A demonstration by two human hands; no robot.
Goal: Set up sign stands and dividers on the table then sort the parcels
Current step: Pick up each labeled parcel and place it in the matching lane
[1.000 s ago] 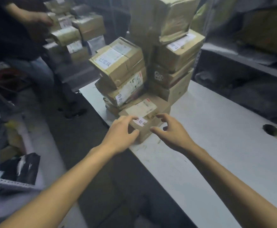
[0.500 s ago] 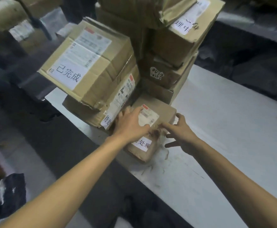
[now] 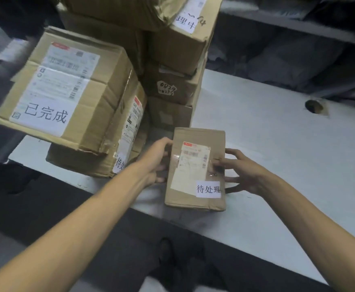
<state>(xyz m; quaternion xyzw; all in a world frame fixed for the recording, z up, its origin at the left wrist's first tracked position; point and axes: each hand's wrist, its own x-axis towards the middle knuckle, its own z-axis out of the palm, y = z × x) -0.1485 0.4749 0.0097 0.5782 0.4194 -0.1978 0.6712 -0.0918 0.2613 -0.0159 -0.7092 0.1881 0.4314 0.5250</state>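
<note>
Fingers (image 3: 234,152) half-curled around parcel (image 3: 193,175)

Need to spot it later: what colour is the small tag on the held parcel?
White tag, black characters; head view.

A dark floor (image 3: 46,207) fills the near and left parts of the scene, dim and slightly blurred. At the upper right, a pale grey shelf ledge (image 3: 277,22) crosses the background at a slant. Below it lie dark, soft-looking bundles (image 3: 288,60), heaped close together; the light is too low to tell what they are.
</note>
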